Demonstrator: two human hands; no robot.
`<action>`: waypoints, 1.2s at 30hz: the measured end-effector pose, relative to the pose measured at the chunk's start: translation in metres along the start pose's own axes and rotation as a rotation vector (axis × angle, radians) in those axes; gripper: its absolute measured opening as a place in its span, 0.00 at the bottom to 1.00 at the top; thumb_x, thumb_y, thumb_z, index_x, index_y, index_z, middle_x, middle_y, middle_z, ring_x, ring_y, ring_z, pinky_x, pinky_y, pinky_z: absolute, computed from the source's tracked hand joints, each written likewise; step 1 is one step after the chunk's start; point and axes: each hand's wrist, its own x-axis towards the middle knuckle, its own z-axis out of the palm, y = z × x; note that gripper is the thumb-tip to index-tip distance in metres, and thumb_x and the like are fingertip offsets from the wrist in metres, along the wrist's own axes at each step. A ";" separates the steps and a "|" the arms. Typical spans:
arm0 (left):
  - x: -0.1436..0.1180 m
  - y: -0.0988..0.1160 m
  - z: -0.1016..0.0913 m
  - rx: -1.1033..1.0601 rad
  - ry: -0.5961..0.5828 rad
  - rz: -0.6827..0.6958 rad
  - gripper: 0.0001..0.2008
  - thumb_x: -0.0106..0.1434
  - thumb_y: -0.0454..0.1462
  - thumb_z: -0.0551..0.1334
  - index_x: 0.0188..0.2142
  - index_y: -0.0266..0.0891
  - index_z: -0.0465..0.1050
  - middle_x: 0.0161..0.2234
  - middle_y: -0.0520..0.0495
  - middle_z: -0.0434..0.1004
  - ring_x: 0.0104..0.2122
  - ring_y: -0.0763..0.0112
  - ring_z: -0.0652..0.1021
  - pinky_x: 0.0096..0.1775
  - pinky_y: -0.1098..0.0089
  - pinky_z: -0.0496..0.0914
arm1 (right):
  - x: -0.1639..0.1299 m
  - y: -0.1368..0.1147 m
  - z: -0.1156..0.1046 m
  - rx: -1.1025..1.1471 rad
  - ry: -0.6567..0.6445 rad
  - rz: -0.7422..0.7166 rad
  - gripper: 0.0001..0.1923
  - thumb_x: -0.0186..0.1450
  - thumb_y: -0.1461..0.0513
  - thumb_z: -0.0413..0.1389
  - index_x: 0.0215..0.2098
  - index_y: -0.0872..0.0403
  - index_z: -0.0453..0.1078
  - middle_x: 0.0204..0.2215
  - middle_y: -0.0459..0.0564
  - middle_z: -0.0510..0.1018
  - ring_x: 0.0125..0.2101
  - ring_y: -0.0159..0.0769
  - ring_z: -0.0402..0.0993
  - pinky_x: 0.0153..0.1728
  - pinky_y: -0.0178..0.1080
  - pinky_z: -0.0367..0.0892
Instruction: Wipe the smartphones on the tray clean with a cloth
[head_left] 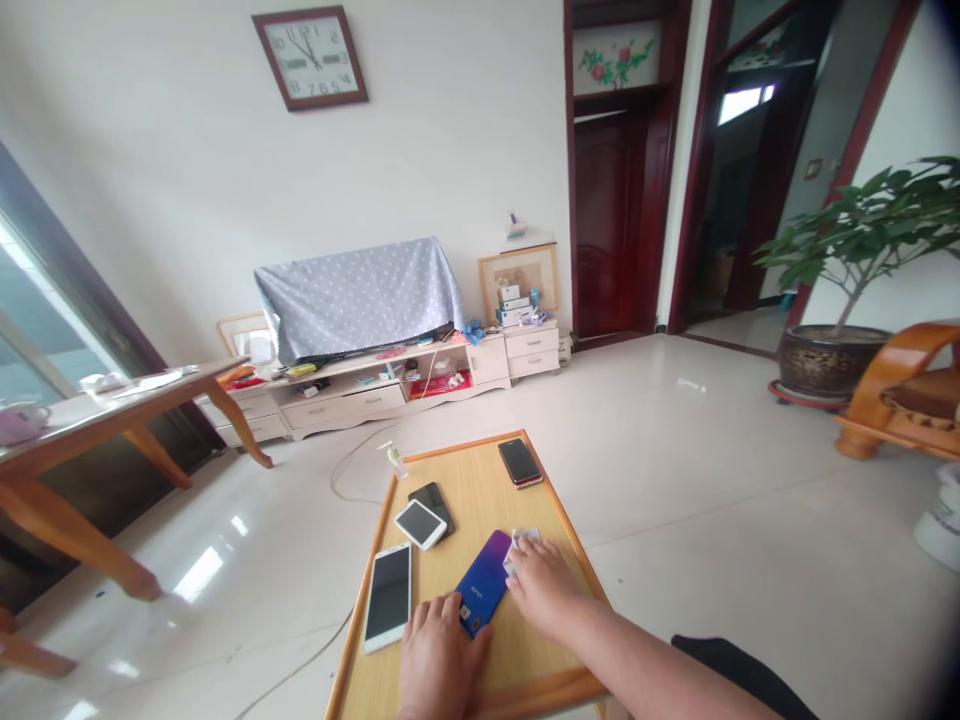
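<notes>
A blue-and-purple smartphone lies back side up on the small wooden table, its camera end toward me. My left hand grips that near end, fingers on the left edge and thumb on the right. At the phone's far right edge, my right hand is closed on a crumpled whitish cloth or wipe. Left of the phone lies a large white smartphone, screen up. Beyond it, a smaller white phone overlaps a black phone.
At the table's far right corner lies a dark phone. A clear pump bottle stands at the far left edge. A larger wooden table is to the left, with a cable on the floor. A potted plant and wooden chair are right.
</notes>
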 end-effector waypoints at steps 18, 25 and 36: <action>0.026 0.001 -0.025 0.158 -0.106 0.154 0.19 0.72 0.47 0.46 0.42 0.42 0.73 0.36 0.44 0.80 0.39 0.61 0.77 0.39 0.66 0.63 | 0.017 0.027 -0.013 -0.006 0.051 0.087 0.15 0.65 0.62 0.52 0.47 0.57 0.76 0.58 0.62 0.72 0.57 0.51 0.68 0.56 0.46 0.60; 0.029 -0.006 -0.032 -0.025 -0.143 0.140 0.21 0.72 0.49 0.45 0.44 0.44 0.73 0.37 0.45 0.80 0.42 0.62 0.77 0.40 0.68 0.64 | 0.023 0.019 -0.013 0.055 0.138 -0.109 0.27 0.67 0.66 0.50 0.64 0.50 0.64 0.65 0.56 0.64 0.61 0.45 0.64 0.59 0.45 0.55; 0.050 -0.021 -0.032 -0.625 -0.004 -0.130 0.27 0.64 0.59 0.52 0.41 0.42 0.77 0.36 0.45 0.81 0.40 0.58 0.79 0.42 0.65 0.69 | 0.045 0.026 -0.029 0.262 0.124 -0.142 0.11 0.69 0.59 0.52 0.41 0.49 0.77 0.37 0.48 0.79 0.38 0.36 0.74 0.40 0.35 0.62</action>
